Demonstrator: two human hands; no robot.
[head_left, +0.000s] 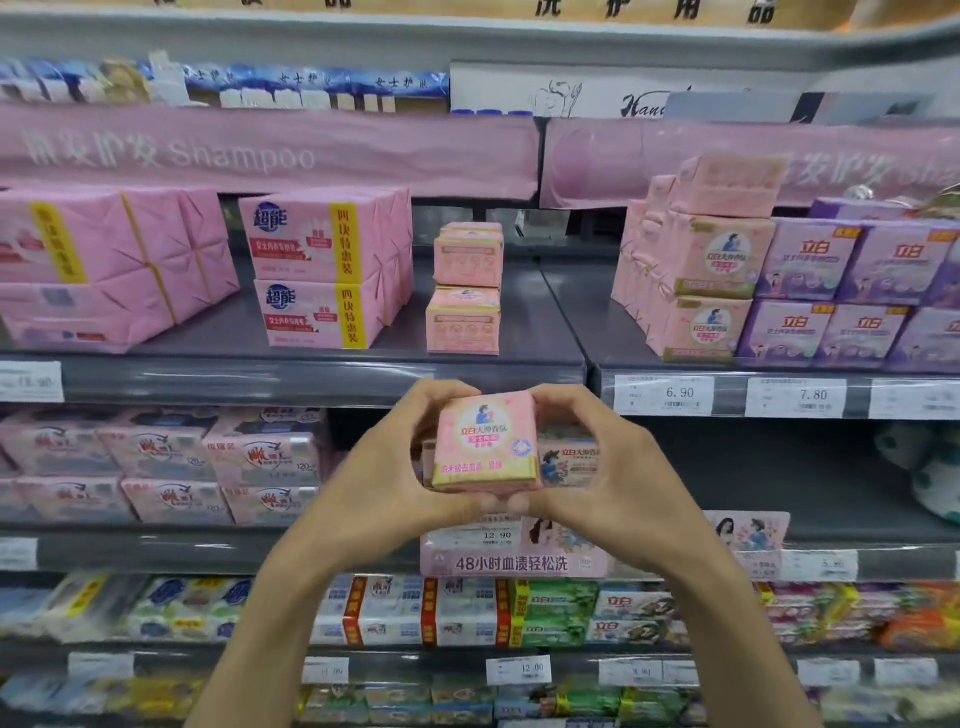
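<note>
A small pink soap pack with a yellow band along its bottom is held up in front of the store shelves. My left hand grips its left side, fingers curled over the top and thumb beneath. My right hand grips its right side the same way. Both forearms reach up from the bottom of the view. On the grey shelf just above the hands stand two stacked packs of the same soap, with bare shelf on either side.
Large pink soap multipacks and more wrapped pink packs fill the left of that shelf. Pink and purple packs stack on the right shelf. Price tags line the shelf edges. Lower shelves hold several soap packs.
</note>
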